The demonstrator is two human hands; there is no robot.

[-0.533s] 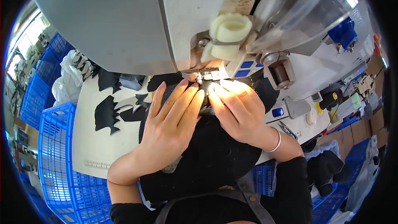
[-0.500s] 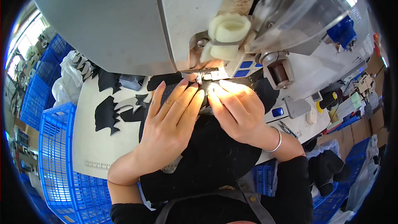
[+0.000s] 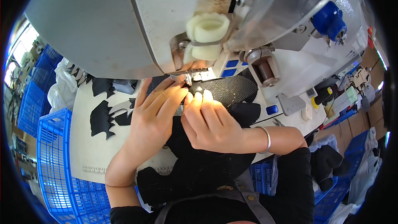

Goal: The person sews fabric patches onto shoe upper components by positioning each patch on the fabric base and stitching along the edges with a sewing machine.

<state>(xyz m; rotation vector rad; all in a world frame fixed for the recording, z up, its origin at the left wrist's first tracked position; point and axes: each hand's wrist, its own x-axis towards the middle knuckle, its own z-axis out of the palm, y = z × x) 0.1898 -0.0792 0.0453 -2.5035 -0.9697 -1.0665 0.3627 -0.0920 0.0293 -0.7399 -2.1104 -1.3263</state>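
Observation:
Under the lit needle area of a sewing machine (image 3: 112, 25) lies a black mesh fabric piece (image 3: 232, 89). My left hand (image 3: 155, 110) rests with fingers stretched out and a little apart, the tips on the fabric just left of the presser foot (image 3: 188, 78). Close beside it, my right hand (image 3: 213, 124) has its fingers bent and pinched at the near edge of the mesh, its fingertips almost meeting the left index finger. Its thumb is partly hidden. More black fabric (image 3: 207, 170) hangs from the work over the table's front edge toward me.
Black cut pieces (image 3: 100, 118) with jagged edges lie on the white table (image 3: 89, 151) at left. A blue crate (image 3: 54, 153) stands beside it. Right of the machine are snips (image 3: 277, 122), a white mouse (image 3: 306, 113) and a yellow-and-black spool (image 3: 323, 96). Dark pieces (image 3: 326, 164) fill another blue crate.
My right hand has turned, its fingers now bent and drawn nearer the left hand. More of the mesh piece shows at right. The whole view has shifted slightly.

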